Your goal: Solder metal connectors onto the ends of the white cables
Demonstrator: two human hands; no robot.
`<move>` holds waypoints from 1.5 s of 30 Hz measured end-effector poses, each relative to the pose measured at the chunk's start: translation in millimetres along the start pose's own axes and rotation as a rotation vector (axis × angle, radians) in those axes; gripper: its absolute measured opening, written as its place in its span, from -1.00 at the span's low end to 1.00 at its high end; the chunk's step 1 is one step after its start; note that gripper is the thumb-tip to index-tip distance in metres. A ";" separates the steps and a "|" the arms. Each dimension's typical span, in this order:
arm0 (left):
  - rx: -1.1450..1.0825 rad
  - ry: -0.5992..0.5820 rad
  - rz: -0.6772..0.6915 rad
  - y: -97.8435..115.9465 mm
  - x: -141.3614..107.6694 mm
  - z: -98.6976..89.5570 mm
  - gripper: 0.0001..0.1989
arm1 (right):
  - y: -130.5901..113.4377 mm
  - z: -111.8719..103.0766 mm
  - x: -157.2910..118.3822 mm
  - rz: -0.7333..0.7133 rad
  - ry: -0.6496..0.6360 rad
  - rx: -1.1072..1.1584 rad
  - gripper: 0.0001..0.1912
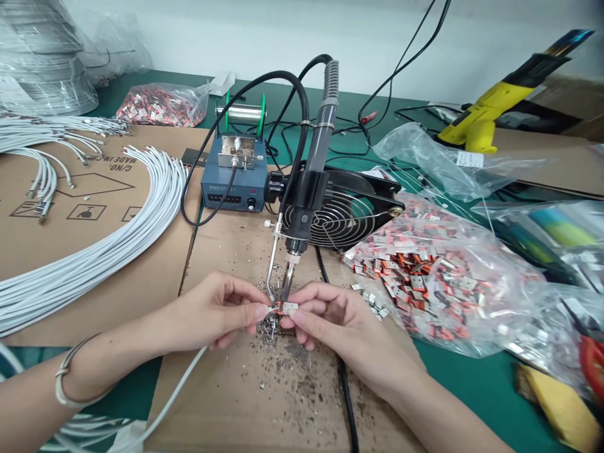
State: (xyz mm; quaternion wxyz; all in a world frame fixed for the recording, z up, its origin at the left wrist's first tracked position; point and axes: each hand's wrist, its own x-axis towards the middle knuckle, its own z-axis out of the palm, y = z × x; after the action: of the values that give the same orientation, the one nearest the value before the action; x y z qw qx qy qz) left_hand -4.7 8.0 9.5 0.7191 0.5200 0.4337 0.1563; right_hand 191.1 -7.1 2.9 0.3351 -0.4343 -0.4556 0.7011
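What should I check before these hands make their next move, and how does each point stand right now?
1. Left hand gripping cable: ok, pinched.
2. Right hand gripping part: ok, pinched.
3. Fingers well clear of iron: not ok, close to its tip.
4. Cable end touching part: cannot tell, too small.
5. Solder on spool: ok, silver wire wound on it.
6. Cardboard free of scraps: not ok, bits scattered.

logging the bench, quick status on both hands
Left hand pinching white cable. Right hand pinching small metal piece. Soldering iron pointing down between them.
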 end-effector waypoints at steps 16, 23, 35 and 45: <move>-0.022 -0.018 -0.043 0.8 2.5 -1.0 -0.62 | -3.6 2.0 -0.5 0.014 0.023 0.023 -0.78; 0.037 -0.010 -0.036 1.1 2.5 -0.7 -0.60 | -1.6 2.2 0.0 -0.003 0.051 -0.027 -0.72; 0.031 0.006 -0.059 5.8 1.7 2.1 -0.65 | -3.3 2.6 1.0 -0.024 0.039 -0.052 -0.75; 0.028 0.004 -0.106 14.4 -4.7 4.2 -0.64 | -2.6 0.7 0.2 -0.055 -0.057 0.065 -0.89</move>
State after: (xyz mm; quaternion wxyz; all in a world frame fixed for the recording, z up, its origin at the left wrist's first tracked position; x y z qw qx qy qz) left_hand -0.9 8.2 24.8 0.7181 0.5059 0.4643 0.1129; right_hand 190.5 -6.2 5.5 0.3551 -0.3903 -0.4540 0.7180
